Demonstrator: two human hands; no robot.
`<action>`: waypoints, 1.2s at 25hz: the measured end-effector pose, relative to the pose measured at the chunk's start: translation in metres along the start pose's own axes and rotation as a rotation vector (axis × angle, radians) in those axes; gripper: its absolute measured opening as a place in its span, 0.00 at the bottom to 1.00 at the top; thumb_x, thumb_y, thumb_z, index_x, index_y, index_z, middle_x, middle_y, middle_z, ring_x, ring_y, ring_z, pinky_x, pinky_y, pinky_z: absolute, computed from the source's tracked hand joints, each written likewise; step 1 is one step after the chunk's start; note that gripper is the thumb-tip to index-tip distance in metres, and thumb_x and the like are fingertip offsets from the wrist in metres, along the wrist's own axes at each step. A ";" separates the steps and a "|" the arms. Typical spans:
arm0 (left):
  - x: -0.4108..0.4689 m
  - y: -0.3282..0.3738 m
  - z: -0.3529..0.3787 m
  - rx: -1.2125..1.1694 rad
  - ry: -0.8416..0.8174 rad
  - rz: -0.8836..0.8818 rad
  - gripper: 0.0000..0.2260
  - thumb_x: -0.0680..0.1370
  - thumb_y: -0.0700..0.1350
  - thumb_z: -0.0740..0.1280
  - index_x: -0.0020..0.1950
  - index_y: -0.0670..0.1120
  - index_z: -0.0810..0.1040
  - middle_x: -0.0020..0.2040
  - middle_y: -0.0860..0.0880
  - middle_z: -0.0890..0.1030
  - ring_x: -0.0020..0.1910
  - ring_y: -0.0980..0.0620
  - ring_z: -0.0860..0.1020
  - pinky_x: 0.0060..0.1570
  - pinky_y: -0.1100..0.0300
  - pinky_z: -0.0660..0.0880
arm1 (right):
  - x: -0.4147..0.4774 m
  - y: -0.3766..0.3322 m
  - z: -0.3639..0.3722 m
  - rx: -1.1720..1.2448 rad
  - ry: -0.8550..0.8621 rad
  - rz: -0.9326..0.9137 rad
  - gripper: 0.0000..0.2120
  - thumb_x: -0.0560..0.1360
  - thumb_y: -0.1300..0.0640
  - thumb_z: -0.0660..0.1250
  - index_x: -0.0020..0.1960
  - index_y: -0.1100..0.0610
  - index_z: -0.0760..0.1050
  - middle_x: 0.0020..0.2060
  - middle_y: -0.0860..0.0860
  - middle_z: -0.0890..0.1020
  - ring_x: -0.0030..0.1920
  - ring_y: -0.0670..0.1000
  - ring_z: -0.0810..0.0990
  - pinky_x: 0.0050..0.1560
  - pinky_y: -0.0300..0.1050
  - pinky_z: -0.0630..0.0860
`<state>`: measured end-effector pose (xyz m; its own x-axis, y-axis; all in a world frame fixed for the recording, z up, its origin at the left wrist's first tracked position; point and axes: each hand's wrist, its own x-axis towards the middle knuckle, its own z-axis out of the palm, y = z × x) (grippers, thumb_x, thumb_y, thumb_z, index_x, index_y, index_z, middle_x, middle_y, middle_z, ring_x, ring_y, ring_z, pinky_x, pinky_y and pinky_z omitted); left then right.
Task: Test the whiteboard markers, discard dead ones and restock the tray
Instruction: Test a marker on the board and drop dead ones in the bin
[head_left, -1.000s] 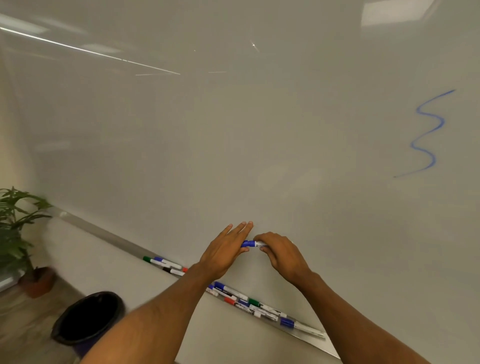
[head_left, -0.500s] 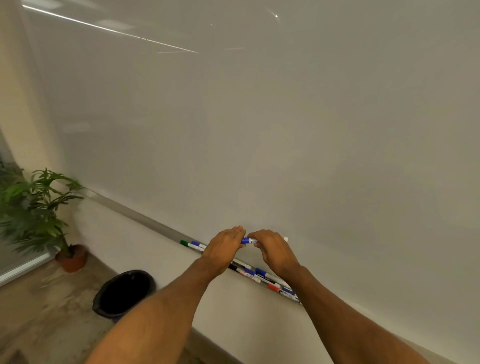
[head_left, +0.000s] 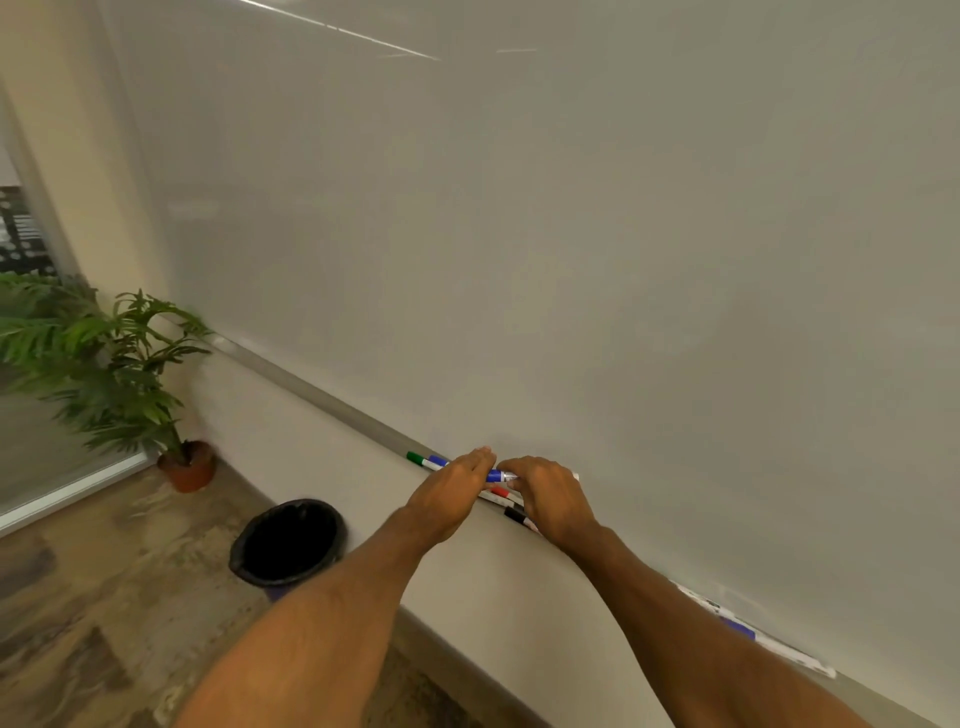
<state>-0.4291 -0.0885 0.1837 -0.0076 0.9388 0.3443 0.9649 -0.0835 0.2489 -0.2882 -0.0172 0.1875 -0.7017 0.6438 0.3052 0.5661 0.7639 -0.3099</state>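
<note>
**Hands at the whiteboard tray.** Both hands meet just above the tray (head_left: 332, 402) at the foot of the whiteboard (head_left: 571, 234). The right hand (head_left: 553, 501) curls round the white barrel of a blue marker (head_left: 496, 475). The left hand (head_left: 449, 493) lays straight fingers on its blue end; whether a thumb pinches beneath cannot be told. In the tray, a green marker (head_left: 414, 458) lies beyond the left hand, and a red marker (head_left: 500, 492) lies between the hands. A black bin (head_left: 288, 543) stands on the floor below the left forearm.
</note>
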 end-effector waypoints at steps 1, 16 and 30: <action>0.002 -0.007 0.006 -0.042 -0.044 -0.035 0.19 0.84 0.51 0.51 0.73 0.46 0.66 0.72 0.48 0.68 0.71 0.49 0.65 0.69 0.59 0.58 | 0.005 0.001 0.004 0.015 -0.018 -0.007 0.13 0.77 0.60 0.65 0.61 0.55 0.77 0.52 0.53 0.82 0.50 0.53 0.79 0.53 0.44 0.74; 0.060 -0.118 0.051 0.034 -0.135 -0.239 0.09 0.81 0.44 0.59 0.59 0.49 0.74 0.53 0.48 0.80 0.51 0.48 0.76 0.57 0.52 0.73 | 0.118 0.023 0.076 0.067 -0.151 -0.040 0.09 0.76 0.56 0.65 0.54 0.55 0.69 0.45 0.54 0.81 0.43 0.58 0.79 0.40 0.51 0.75; 0.091 -0.294 0.061 0.062 -0.167 -0.262 0.09 0.80 0.37 0.60 0.57 0.45 0.76 0.52 0.47 0.77 0.47 0.48 0.75 0.42 0.58 0.72 | 0.175 0.026 0.200 -0.089 -0.270 0.243 0.24 0.77 0.45 0.62 0.68 0.54 0.63 0.64 0.53 0.71 0.61 0.53 0.71 0.59 0.48 0.72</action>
<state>-0.6976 0.0416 0.0870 -0.2194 0.9681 0.1213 0.9502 0.1839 0.2516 -0.4827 0.1068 0.0525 -0.6246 0.7807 -0.0199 0.7570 0.5990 -0.2612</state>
